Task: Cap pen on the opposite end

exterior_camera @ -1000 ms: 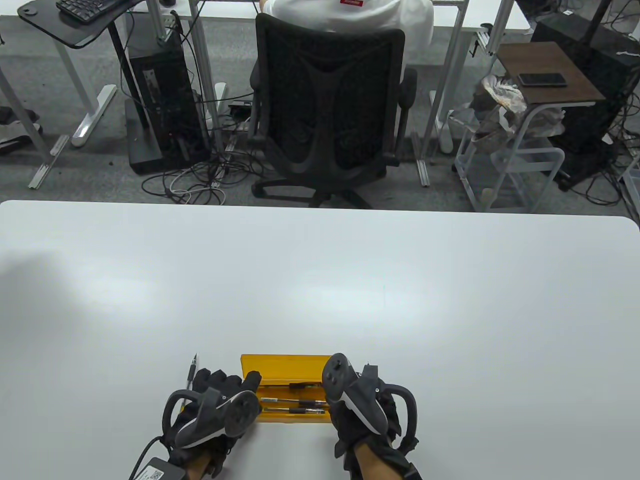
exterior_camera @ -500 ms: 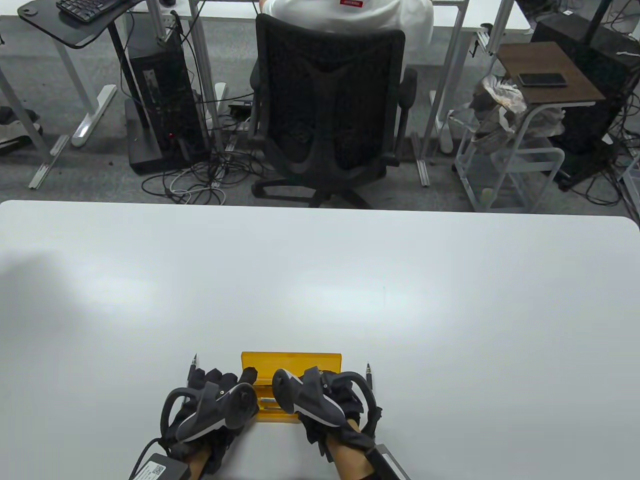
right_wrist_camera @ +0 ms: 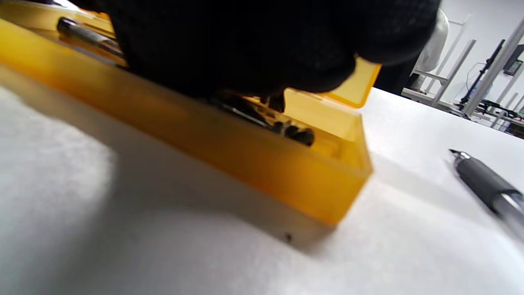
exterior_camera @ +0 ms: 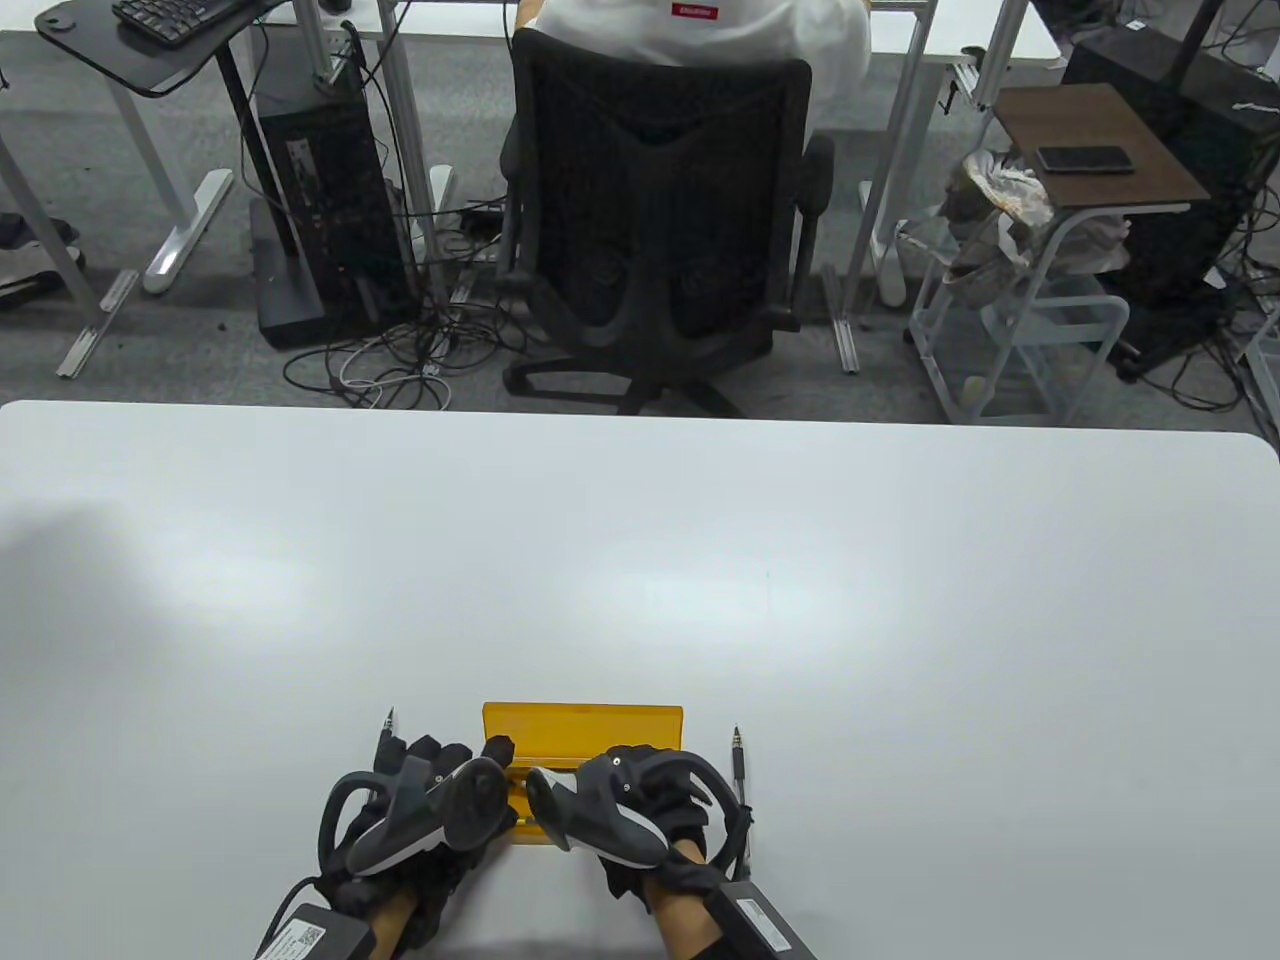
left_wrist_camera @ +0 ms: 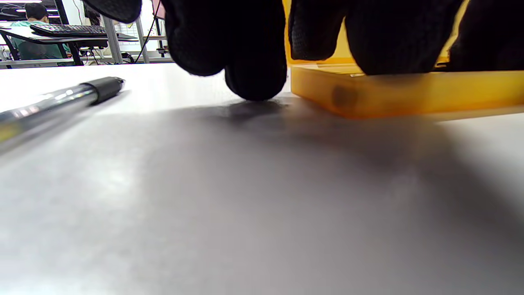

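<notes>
An open yellow pen box lies at the table's near edge, with several pens inside. My left hand rests at the box's left end, with some fingertips on the table and others over the box rim. My right hand lies over the box with its fingers down among the pens. The glove hides whether it grips one. One pen lies on the table left of my left hand. Another pen lies right of the box.
The white table stretches far beyond the box. An office chair and desks stand behind its far edge. A cable and a pack trail from each wrist at the near edge.
My right hand has left a pen on the table right of the box. It has moved left over the box and sunk into it. My left hand has barely moved.
</notes>
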